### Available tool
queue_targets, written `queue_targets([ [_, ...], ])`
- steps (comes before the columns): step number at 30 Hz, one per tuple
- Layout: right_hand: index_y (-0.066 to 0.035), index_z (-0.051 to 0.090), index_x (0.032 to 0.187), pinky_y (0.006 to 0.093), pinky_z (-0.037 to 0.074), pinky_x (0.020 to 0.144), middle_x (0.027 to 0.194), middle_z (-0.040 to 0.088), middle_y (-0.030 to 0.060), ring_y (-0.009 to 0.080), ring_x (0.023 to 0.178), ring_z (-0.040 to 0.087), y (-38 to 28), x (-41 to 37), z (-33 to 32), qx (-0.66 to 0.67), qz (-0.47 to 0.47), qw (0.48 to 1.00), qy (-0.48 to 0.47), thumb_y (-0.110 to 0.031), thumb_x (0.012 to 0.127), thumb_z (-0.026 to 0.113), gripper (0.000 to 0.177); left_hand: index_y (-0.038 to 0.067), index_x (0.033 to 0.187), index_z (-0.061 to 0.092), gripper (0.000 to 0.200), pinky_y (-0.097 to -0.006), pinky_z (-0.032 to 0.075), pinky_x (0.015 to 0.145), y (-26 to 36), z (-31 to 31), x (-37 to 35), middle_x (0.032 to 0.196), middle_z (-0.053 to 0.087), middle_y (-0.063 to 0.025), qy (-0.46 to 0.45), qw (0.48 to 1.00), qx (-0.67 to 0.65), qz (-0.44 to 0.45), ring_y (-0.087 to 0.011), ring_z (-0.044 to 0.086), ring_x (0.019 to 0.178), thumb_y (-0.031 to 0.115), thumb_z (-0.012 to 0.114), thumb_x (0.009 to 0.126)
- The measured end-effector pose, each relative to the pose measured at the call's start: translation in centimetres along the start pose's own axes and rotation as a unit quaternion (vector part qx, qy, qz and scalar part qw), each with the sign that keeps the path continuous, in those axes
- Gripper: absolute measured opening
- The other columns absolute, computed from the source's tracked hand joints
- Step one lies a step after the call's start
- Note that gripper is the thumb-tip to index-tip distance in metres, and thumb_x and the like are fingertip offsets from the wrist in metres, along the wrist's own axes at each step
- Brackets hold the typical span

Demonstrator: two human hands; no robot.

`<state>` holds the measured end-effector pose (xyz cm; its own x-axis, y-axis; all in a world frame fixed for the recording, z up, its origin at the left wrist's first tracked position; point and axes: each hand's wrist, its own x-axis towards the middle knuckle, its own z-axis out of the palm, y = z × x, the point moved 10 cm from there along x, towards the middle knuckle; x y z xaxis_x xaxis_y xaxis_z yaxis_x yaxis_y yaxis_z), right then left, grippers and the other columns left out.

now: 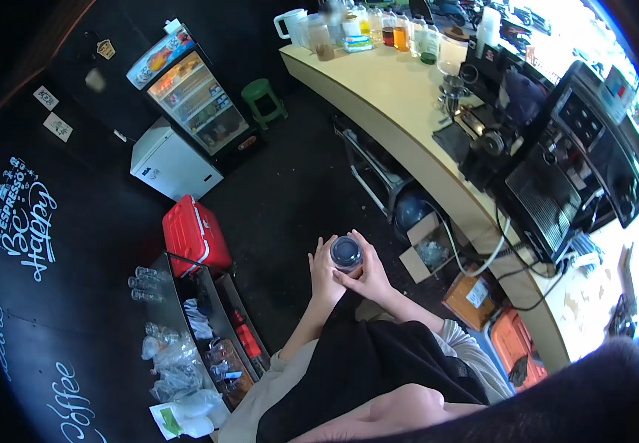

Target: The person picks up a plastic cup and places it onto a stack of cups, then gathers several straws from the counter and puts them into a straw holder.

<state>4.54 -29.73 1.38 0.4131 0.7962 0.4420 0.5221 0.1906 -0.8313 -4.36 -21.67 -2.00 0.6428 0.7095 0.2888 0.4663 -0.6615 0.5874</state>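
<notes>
Both hands are wrapped round a small jar with a dark round lid (346, 252), held upright in front of my apron. My left hand (324, 272) grips it from the left side. On the other side, my right hand (371, 276) closes round it, with the thumb across the near side. The jar's top faces me; its contents are hidden by the lid and my fingers.
To the right runs a long counter (364, 81) with bottles (401, 37) and an espresso machine (555, 162). An open cardboard box (432, 247) lies below it. Leftward are a red cooler (196, 236), a white chest freezer (172, 162), a display fridge (201, 103) and a green stool (264, 102).
</notes>
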Motion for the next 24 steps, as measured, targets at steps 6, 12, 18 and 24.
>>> queue_targets([
  [6,0.001,0.026,0.146,0.0448,0.037,0.106,0.136,0.049,0.0220,0.0367,0.125,0.049,3.3,10.3,-0.3,-0.041,-0.025,0.999,0.009,-0.034,0.074,0.080,0.097,0.008,0.137,0.043,0.094,-0.0684,0.021,0.108,-1.9,0.1,11.0,0.139,0.051,-0.0121,-0.006,1.000,0.013,0.005,-0.0393,0.033,0.139,0.047,0.085,0.063],
  [12,-0.001,0.026,0.147,0.0455,0.036,0.106,0.136,0.049,0.0199,0.0363,0.124,0.049,8.2,18.4,-0.3,-0.054,0.012,0.998,0.003,-0.031,0.074,0.079,0.096,0.008,0.136,0.044,0.088,-0.0684,0.020,0.109,-3.3,1.5,19.6,0.141,0.049,-0.0101,-0.028,0.999,0.019,0.012,-0.0357,0.030,0.142,0.047,0.082,0.067],
  [18,-0.004,0.026,0.148,0.0441,0.035,0.107,0.136,0.051,0.0160,0.0350,0.124,0.048,11.3,23.2,3.0,-0.053,0.052,0.996,-0.041,-0.032,0.072,0.079,0.097,0.009,0.136,0.047,0.082,-0.0698,0.018,0.108,-8.3,2.4,23.3,0.141,0.049,-0.0100,-0.069,0.994,0.058,-0.067,-0.0352,0.030,0.142,0.050,0.077,0.071],
  [24,-0.003,0.027,0.148,0.0430,0.045,0.098,0.123,0.058,0.0219,0.0353,0.110,0.059,15.3,29.2,5.1,-0.049,0.066,0.997,0.007,-0.031,0.070,0.084,0.100,0.010,0.136,0.048,0.080,-0.0690,0.019,0.108,-12.4,3.4,30.0,0.141,0.048,-0.0132,-0.107,0.990,0.065,-0.062,-0.0363,0.031,0.141,0.052,0.074,0.073],
])
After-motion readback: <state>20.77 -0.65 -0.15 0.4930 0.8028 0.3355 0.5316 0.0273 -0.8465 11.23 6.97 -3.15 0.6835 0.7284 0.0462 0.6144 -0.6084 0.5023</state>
